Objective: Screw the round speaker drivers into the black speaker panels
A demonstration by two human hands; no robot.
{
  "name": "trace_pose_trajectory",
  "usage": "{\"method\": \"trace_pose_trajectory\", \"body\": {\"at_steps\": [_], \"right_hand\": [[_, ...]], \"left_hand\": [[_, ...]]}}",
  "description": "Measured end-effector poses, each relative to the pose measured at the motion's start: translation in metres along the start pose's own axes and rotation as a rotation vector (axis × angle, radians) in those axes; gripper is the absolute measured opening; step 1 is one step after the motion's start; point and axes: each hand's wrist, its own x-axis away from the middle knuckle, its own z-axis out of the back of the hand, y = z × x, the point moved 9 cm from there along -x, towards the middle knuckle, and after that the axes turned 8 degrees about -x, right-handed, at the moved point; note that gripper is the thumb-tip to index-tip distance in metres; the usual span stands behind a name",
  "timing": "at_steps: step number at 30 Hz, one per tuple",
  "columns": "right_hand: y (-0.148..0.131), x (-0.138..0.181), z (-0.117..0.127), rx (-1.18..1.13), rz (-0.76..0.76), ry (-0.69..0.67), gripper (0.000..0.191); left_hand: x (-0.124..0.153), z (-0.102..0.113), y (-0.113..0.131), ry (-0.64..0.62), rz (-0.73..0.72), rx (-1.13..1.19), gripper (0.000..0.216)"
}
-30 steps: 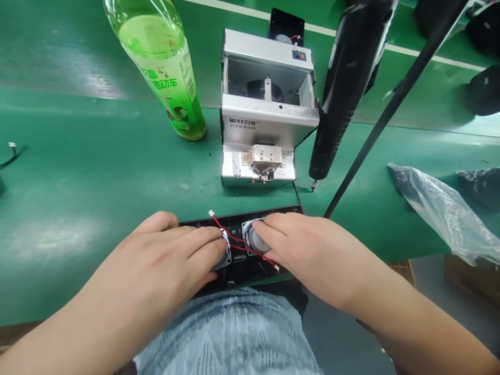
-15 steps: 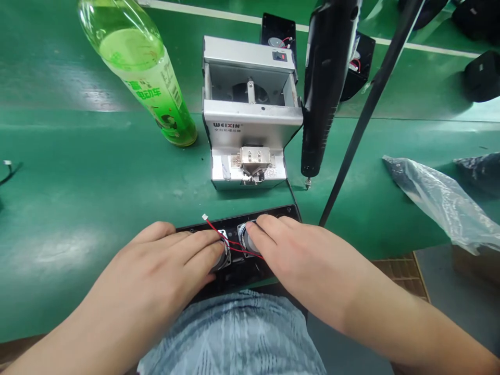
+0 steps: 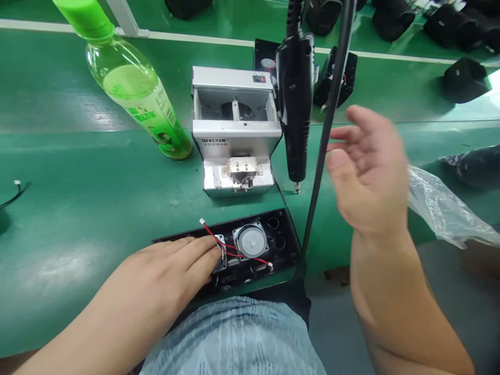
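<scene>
My left hand (image 3: 172, 268) lies flat on the left end of a black speaker panel (image 3: 281, 245) at the table's near edge, its fingers covering the left round speaker driver. The right speaker driver (image 3: 250, 240) is uncovered, with red wires (image 3: 219, 240) looping across it. My right hand (image 3: 367, 172) is raised in the air, open, fingers spread and slightly blurred, to the right of a hanging black electric screwdriver (image 3: 296, 112) and holding nothing.
A silver screw feeder (image 3: 234, 130) stands behind the panel. A green drink bottle (image 3: 136, 94) leans at the left. A black pole (image 3: 324, 135) crosses in front of the screwdriver. A clear plastic bag (image 3: 445, 208) lies at the right. Black parts line the far belt.
My right hand has lifted off the right speaker driver and risen up to the right, beside the screwdriver, opening as it went. My left hand stays on the panel.
</scene>
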Motion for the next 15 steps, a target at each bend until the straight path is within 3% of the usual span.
{"method": "trace_pose_trajectory", "body": {"at_steps": [3,6,11,15], "right_hand": [[0.019,-0.012,-0.023,-0.032,-0.059,-0.127,0.061],[0.019,-0.021,-0.032,0.033,-0.047,-0.143,0.065],[0.037,-0.029,-0.054,-0.069,-0.143,-0.27,0.052],[0.05,-0.034,-0.063,-0.159,-0.127,-0.31,0.058]], "left_hand": [[0.0,-0.002,-0.002,-0.009,0.029,0.009,0.035],[0.0,-0.004,-0.004,-0.033,0.056,0.003,0.032],[-0.006,-0.007,-0.003,-0.102,0.075,-0.022,0.033],[-0.007,-0.007,0.0,-0.09,0.034,-0.029,0.035]]}}
